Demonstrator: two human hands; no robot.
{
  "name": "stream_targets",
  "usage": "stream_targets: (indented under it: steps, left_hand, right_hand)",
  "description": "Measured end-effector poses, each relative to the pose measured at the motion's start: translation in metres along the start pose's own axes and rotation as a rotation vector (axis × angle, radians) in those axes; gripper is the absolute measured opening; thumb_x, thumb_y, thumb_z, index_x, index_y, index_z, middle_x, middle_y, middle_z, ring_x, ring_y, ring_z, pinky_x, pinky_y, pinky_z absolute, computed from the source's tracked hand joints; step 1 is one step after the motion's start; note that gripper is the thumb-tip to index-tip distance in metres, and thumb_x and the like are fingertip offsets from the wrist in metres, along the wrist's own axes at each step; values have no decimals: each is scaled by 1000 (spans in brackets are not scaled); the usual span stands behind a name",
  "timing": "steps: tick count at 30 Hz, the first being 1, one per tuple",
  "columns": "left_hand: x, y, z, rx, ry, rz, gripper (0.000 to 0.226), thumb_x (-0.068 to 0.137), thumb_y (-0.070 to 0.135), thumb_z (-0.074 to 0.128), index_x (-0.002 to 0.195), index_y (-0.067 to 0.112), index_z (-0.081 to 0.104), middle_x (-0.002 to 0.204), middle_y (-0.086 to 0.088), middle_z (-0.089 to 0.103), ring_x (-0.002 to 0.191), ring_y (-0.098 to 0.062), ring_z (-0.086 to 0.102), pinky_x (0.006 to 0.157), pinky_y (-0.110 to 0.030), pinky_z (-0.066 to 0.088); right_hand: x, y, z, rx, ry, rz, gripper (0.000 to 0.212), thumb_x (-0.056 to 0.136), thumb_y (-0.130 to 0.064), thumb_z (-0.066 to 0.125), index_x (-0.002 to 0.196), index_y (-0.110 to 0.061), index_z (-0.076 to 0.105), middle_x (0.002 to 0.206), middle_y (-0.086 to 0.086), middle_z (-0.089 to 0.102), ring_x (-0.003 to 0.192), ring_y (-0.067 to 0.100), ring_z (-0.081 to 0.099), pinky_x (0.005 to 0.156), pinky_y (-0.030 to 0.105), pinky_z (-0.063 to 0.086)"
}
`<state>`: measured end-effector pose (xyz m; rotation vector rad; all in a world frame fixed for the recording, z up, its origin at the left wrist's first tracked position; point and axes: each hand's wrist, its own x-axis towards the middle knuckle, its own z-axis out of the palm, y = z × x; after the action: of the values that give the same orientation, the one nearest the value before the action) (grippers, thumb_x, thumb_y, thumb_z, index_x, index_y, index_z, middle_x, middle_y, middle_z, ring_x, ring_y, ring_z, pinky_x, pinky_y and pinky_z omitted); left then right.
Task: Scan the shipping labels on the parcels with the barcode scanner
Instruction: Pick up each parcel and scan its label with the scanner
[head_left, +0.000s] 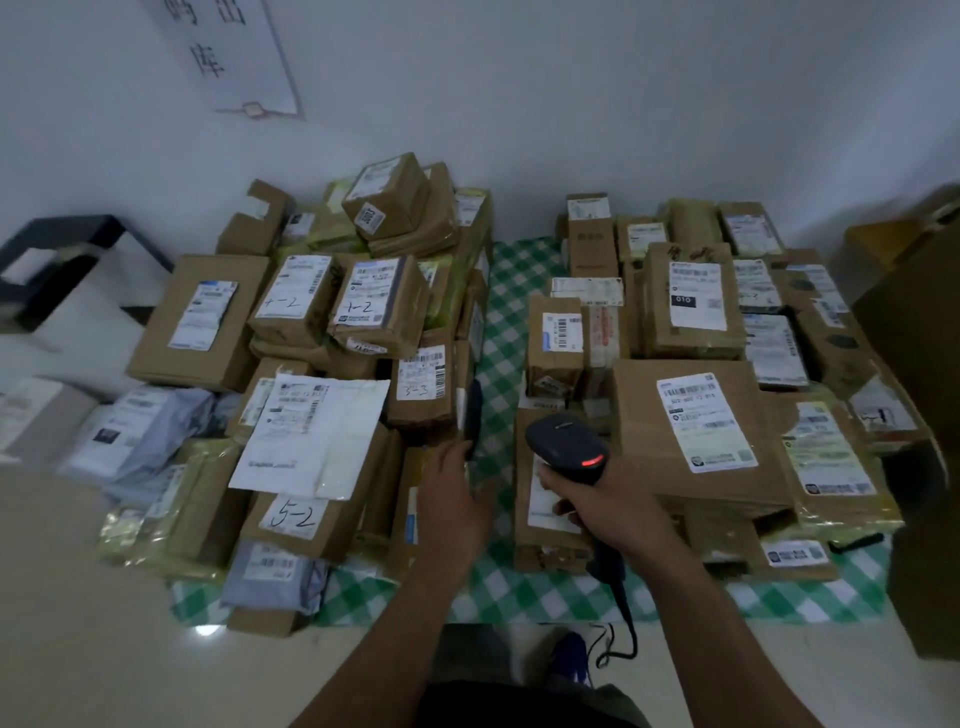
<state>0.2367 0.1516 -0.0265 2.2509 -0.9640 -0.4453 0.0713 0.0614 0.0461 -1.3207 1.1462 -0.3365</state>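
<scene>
Green-and-white checked cloth (511, 291) lies on the floor and carries two groups of parcels with a strip of bare cloth between them.

1. Left pile (202, 322): brown cartons, grey mailers and yellow-green bags, stacked several deep. Most show white shipping labels. Handwritten marks are visible, including the "5-2" carton (296, 514) at the near side.
2. Right pile (691, 415): brown cartons laid close together, with the large labelled carton (704, 421) near the middle.
3. Barcode scanner (569, 449): black, with a red light lit on its head. It is located at the near left edge of the right pile, above a brown parcel (545, 514) whose white label is partly hidden.
4. Right hand (608, 509): fingers curled round the scanner handle in a full grip. The scanner cable (621, 613) hangs from the handle to the floor.
5. Left hand (454, 493): extended over the gap, thumb spread, fingertips at the lower end of a dark flat item (472, 410) standing on edge beside the left pile. Whether the fingers grip this item cannot be determined.

A white paper sheet (228, 52) with large characters hangs on the far wall.
</scene>
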Motion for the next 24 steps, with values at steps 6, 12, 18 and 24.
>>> stream_targets:
  steps: [6,12,18,24]
  left_hand:
    - [-15,-31,-18,84,-169,-220,86,90,39,77,158,25,26,161,-4,30,148,-30,28,117,-42,31]
    - [-10,-47,-11,134,-158,-259,98,82,35,84,158,24,24,165,-12,16,151,-34,18,120,-47,27]
    - [-11,-50,-15,32,-129,-225,106,77,35,84,160,26,19,155,-9,38,140,-32,36,113,-45,33]
    - [-25,-42,-47,-172,-77,-29,102,70,49,86,153,34,28,145,8,43,132,-16,41,110,-41,41]
  right_hand:
    - [4,10,25,-24,-76,37,41,94,-28,76,132,-28,59,93,-2,76,77,14,74,71,33,61]
    - [0,18,41,-124,-27,68,41,91,-36,78,128,-27,62,89,-5,77,78,12,74,77,42,62]
    - [-16,22,63,-142,104,65,31,91,-29,79,116,-19,67,85,-5,71,77,11,67,58,16,46]
    - [-34,32,81,-3,270,2,25,86,-25,84,107,-28,70,93,2,77,92,26,74,86,55,60]
